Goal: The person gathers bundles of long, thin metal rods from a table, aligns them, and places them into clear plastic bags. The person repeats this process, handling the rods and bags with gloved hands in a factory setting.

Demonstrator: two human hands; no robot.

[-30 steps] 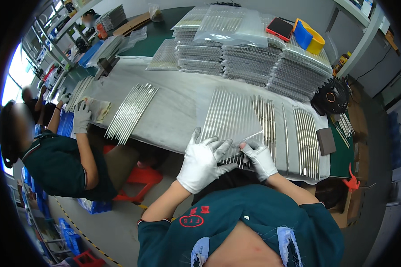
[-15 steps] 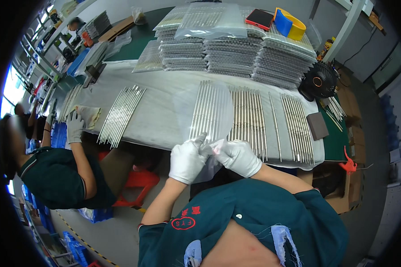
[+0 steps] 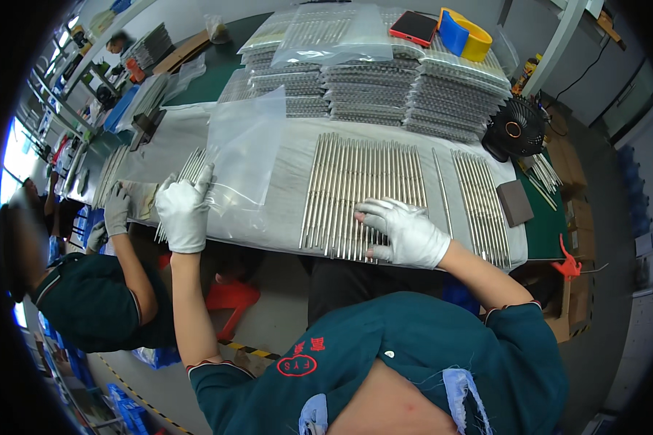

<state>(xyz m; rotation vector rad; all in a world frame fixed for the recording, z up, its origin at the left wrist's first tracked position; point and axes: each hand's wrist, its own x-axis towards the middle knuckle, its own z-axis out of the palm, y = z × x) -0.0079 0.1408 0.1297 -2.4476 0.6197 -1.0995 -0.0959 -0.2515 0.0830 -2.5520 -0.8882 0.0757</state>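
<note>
My left hand (image 3: 183, 215), in a white glove, is raised over a smaller bundle of metal rods (image 3: 194, 165) at the left. Its fingers are closed at the left edge of a clear plastic bag (image 3: 243, 148), which spreads to the right above the cloth. What lies under the palm is hidden. My right hand (image 3: 405, 230), also gloved, rests with fingers apart on the near part of a wide row of thin silvery rods (image 3: 334, 188). One single rod (image 3: 441, 190) lies right of that row, and another group of rods (image 3: 479, 203) beyond it.
Stacks of bagged rods (image 3: 366, 93) stand at the back, with a red-edged phone (image 3: 413, 29) and a blue-yellow roll (image 3: 464, 35) on top. A black fan (image 3: 515, 130) and a dark block (image 3: 514, 204) are at right. A co-worker's gloved hand (image 3: 116, 210) is at left.
My hands have parted. The left went left with the plastic bag, off the rods it overlapped. The right let go of the bag and opened over the wide row of rods.
</note>
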